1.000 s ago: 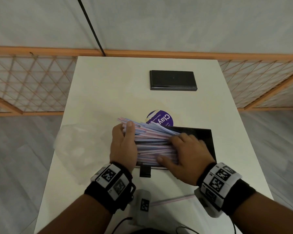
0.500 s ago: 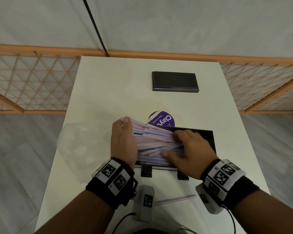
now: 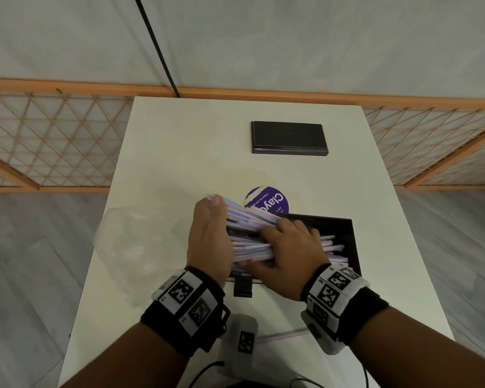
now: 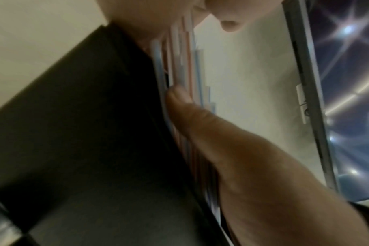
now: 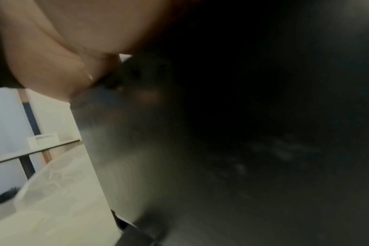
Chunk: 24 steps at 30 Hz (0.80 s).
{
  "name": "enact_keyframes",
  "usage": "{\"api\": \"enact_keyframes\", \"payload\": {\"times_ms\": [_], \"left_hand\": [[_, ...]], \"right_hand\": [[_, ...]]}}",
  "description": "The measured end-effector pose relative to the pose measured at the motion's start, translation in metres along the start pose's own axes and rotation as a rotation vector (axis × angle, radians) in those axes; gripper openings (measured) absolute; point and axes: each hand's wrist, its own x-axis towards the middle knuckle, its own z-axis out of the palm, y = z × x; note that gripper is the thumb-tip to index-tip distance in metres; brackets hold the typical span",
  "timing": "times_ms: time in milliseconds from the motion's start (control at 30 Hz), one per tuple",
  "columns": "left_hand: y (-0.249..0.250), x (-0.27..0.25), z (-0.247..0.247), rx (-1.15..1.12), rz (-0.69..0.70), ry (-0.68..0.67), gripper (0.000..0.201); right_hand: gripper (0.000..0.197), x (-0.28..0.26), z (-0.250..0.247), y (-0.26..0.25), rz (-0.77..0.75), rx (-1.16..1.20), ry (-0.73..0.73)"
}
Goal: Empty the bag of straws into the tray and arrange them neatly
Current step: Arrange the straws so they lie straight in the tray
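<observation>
A heap of pink, blue and white straws (image 3: 251,243) lies across the left part of the black tray (image 3: 349,233), its far-left ends sticking out over the rim. My left hand (image 3: 210,239) stands edge-on with straight fingers, flat against the straws' left ends; in the left wrist view its thumb (image 4: 183,103) touches the straw ends (image 4: 179,66) beside the tray wall (image 4: 95,133). My right hand (image 3: 289,247) lies over the heap, fingers curled across the top and thumb along the near side. The empty clear bag (image 3: 135,242) lies left of the tray. The right wrist view is mostly dark.
One stray straw (image 3: 287,334) lies on the white table (image 3: 179,152) near my right wrist. A round purple label (image 3: 266,203) sits just behind the tray. A black rectangular slab (image 3: 289,137) rests at the back. Table edges run close on both sides.
My left hand has pushed the straws' left ends to the right. The heap has slid further into the tray, and straw tips now show beyond my right hand.
</observation>
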Motion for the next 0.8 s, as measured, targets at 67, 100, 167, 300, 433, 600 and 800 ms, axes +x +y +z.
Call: {"api": "enact_keyframes", "payload": {"times_ms": [67,100,167,300,433,600,800], "left_hand": [[0.001,-0.004,0.001,0.023,0.043,-0.014,0.032],[-0.001,-0.004,0.002,0.062,0.050,-0.024,0.030],[-0.001,-0.003,0.004,0.112,0.048,-0.028,0.025],[0.004,0.003,0.006,0.075,0.065,0.042,0.050],[0.001,0.010,0.002,-0.030,-0.068,0.132,0.035],[0.000,0.008,-0.001,-0.076,-0.161,0.077,0.025],[-0.001,0.007,0.003,0.031,-0.122,0.074,0.026]], "right_hand": [[0.075,0.000,0.000,-0.002,0.037,-0.026,-0.003],[0.078,-0.001,0.001,-0.005,0.054,-0.035,-0.018],[0.075,0.001,0.005,-0.011,0.045,-0.018,-0.010],[0.052,0.002,0.006,-0.020,-0.031,0.066,0.161],[0.072,-0.001,-0.001,-0.013,-0.089,0.165,0.162],[0.103,-0.016,-0.013,0.028,0.007,0.031,0.029],[0.095,-0.015,-0.003,0.035,0.063,-0.024,-0.091]]}}
